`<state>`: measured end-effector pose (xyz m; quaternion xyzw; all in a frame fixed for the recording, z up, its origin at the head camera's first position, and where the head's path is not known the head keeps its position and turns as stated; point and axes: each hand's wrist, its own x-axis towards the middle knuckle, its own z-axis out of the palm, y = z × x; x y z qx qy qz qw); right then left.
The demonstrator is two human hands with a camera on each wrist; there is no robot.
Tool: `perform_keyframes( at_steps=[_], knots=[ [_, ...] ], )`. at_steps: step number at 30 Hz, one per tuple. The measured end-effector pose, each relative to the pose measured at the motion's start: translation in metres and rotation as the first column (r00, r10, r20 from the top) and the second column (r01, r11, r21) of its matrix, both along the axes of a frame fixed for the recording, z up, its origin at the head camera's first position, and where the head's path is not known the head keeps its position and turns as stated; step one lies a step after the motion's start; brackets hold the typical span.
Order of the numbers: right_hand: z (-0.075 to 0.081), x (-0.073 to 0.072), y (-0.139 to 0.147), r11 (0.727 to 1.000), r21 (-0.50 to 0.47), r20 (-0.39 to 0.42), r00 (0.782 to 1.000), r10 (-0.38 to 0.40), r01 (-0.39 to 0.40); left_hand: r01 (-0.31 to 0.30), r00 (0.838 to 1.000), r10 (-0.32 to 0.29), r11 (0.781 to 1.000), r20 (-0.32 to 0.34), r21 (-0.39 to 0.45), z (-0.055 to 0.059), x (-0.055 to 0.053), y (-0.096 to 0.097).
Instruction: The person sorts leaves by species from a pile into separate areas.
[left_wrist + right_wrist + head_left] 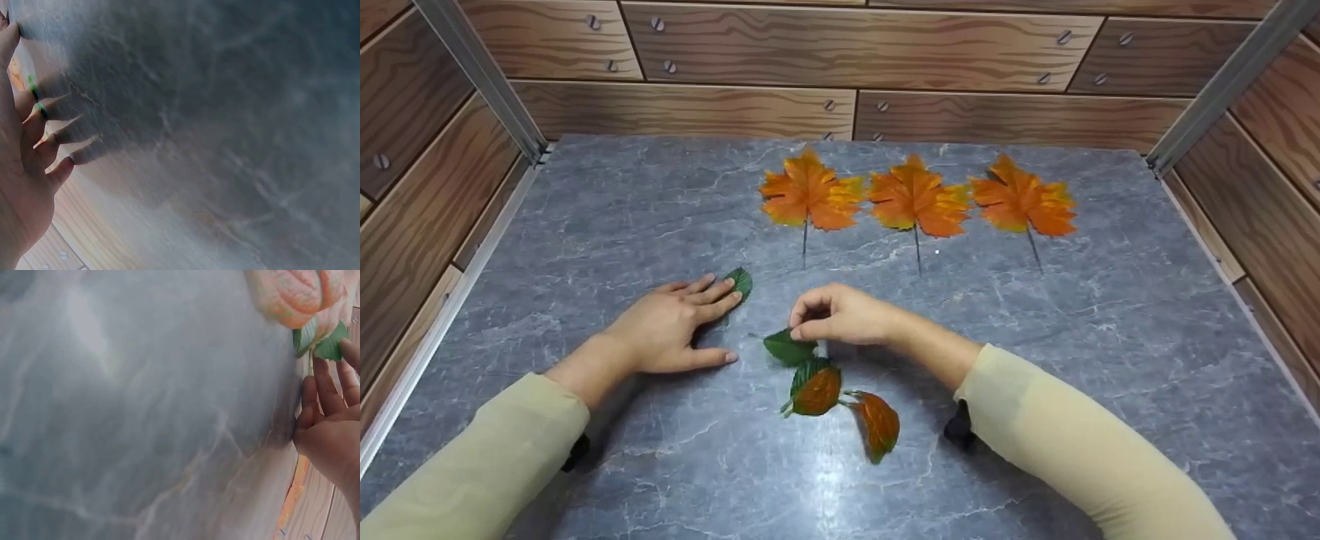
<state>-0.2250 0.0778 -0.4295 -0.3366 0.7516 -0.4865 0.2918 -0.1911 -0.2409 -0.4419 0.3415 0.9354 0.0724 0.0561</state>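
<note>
My left hand [671, 328] lies with its fingers spread on the tabletop, fingertips touching a small green leaf [743, 284]. In the left wrist view the same hand [31, 163] is at the left edge, a sliver of green by its fingers. My right hand [847, 315] pinches another green leaf [787, 349] between thumb and fingers; the right wrist view shows that leaf [331, 344] at the thumb tip. Just below it are a green leaf with a reddish-brown patch [817, 391] and a curled reddish-brown leaf [879, 422].
Three orange maple leaves with dark stems lie in a row farther back: a left one [808, 193], a middle one [916, 196] and a right one [1024, 196]. Wood-patterned panels [780, 45] and metal posts [484, 71] bound the grey marbled table [607, 202].
</note>
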Motion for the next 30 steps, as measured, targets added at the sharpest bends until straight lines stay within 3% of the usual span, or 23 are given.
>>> perform_keyframes(
  at_steps=[4, 10, 17, 30],
  knots=[
    [0.003, -0.002, 0.004, 0.997, -0.029, 0.002, 0.998, -0.067, 0.067, 0.0, 1.0, 0.0, 1.0, 0.002, 0.0, 0.0, 0.0, 0.0],
    [0.008, -0.005, 0.011, 0.989, -0.055, 0.134, 0.982, -0.132, 0.14, -0.001, 1.0, 0.0, 1.0, 0.003, 0.008, 0.0, 0.0, -0.001],
    [0.007, -0.01, 0.021, 0.982, -0.043, 0.037, 0.982, -0.183, 0.184, -0.003, 1.0, 0.003, 1.0, 0.013, 0.004, 0.001, 0.001, 0.0],
    [0.007, -0.02, 0.026, 0.96, -0.114, 0.0, 0.966, -0.258, 0.256, -0.005, 1.0, 0.005, 1.0, 0.02, 0.003, 0.002, 0.001, 0.0]
  ],
)
